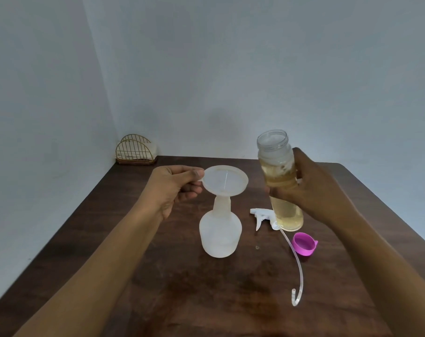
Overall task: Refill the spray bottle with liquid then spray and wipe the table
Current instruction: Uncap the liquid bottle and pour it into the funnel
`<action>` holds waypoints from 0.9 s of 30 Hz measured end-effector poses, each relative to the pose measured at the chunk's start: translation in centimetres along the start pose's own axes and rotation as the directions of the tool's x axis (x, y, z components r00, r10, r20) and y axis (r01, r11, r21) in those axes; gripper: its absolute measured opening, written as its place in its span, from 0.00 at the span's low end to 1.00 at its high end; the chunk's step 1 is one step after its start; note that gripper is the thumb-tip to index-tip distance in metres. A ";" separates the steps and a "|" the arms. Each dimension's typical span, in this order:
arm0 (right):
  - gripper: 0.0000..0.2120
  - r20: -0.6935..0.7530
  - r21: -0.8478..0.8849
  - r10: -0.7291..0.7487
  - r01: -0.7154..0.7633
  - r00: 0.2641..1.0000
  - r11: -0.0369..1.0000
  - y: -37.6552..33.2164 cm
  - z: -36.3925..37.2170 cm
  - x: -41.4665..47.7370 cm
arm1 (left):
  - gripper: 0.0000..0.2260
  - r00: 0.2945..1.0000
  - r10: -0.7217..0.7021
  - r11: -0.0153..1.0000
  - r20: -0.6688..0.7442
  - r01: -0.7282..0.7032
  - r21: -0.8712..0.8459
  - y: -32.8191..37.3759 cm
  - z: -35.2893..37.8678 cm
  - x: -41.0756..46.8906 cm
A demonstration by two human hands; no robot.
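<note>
Currently left grip [175, 190] pinches translucent white funnel [227, 182] by its rim, seated in frosted spray bottle [220, 232] upright on dark wooden table [182, 293]; right grip [316, 190] wraps raised clear bottle of yellow liquid [278, 173].

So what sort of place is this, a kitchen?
Likely a plain home room, not clearly a kitchen: a wooden table set against bare walls, a wire napkin holder in the corner, and a funnel in a spray bottle, with a refill bottle held alongside.
</note>
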State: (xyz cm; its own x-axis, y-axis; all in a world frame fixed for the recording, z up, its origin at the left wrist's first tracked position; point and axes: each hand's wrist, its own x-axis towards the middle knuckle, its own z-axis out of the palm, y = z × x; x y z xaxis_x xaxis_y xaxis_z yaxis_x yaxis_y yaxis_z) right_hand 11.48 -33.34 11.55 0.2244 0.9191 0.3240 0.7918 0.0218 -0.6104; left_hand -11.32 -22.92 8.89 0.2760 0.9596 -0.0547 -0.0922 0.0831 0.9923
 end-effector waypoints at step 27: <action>0.31 0.150 -0.520 -0.195 0.245 0.969 0.818 1.7 0.3 3.3 | 0.03 0.999 0.032 0.999 0.009 -0.032 -0.010 -0.1 0.1 0.1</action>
State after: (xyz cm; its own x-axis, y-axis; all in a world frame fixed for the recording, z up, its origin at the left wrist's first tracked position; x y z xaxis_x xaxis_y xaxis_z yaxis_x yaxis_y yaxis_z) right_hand 13.40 -30.18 11.38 -0.0216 0.9456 0.3245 0.9983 0.0381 -0.0444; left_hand -11.14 -22.86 8.80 0.2819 0.9592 -0.0221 -0.1101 0.0552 0.9924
